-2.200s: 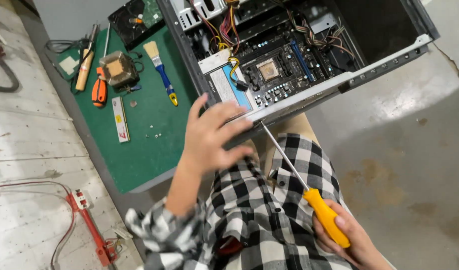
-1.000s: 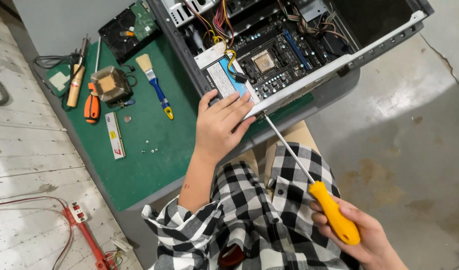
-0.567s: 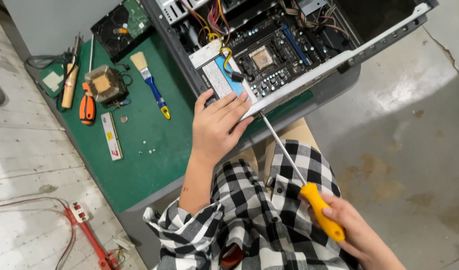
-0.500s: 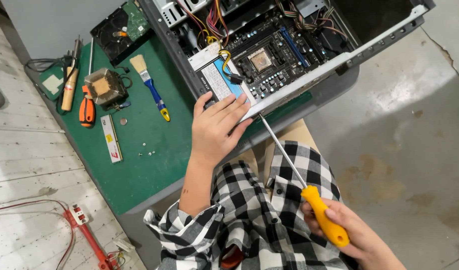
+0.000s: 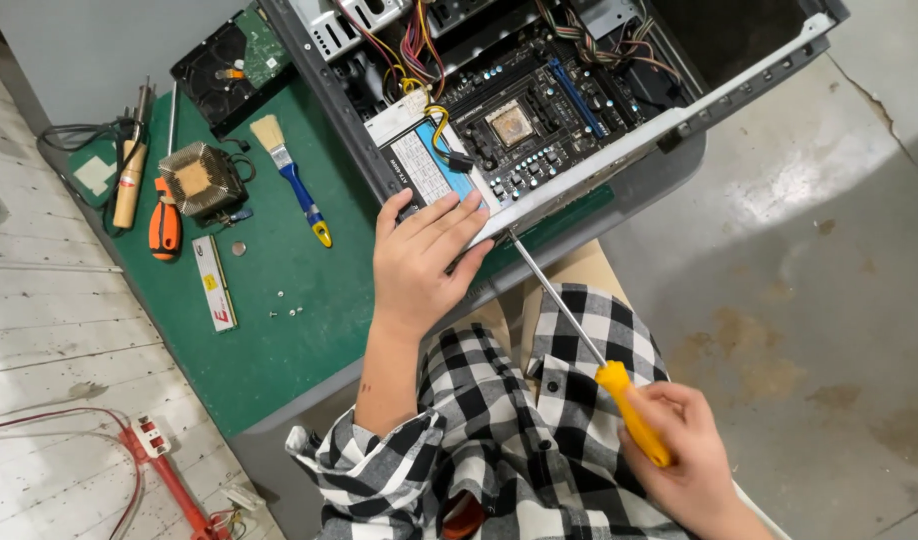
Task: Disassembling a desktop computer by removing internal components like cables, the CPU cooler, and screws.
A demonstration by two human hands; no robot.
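The left hand [image 5: 419,262] lies flat, fingers spread, on the near metal edge of the open computer case [image 5: 539,110]. The right hand [image 5: 684,455] grips a yellow-handled screwdriver [image 5: 634,425], its thin steel shaft reaching the case rim. A blue-handled brush [image 5: 291,175] and finned heatsink [image 5: 199,180] lie left on the green tabletop [image 5: 279,340]

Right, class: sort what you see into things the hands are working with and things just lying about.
In use:
- left hand on the open grey computer case
- right hand gripping the yellow-handled long screwdriver

Lying about:
- blue-handled small brush
- orange-handled screwdriver
- metal finned heatsink
- white memory stick
- black hard drive
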